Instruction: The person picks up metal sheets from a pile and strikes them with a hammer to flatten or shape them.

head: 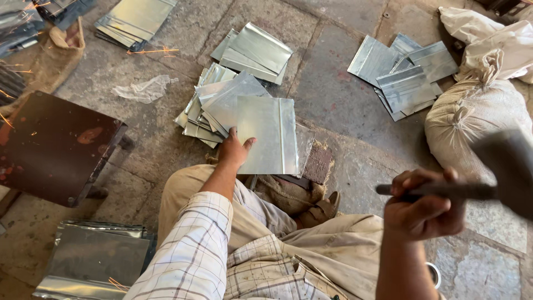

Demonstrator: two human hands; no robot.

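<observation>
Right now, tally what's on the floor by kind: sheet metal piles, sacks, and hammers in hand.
Piles of metal sheets: 5
Cloth sacks: 2
Hammer raised in the right hand: 1
Total: 8

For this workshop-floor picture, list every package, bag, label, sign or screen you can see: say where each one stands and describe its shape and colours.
No labels, signs or screens show.
Tied sack: right side of the floor, bulging, off-white woven cloth.
Second sack: top right behind it, cream, crumpled.
Burlap sack: top left, brown, slumped.
Plastic wrapper: left of the sheet-metal pile, clear, crumpled.
</observation>
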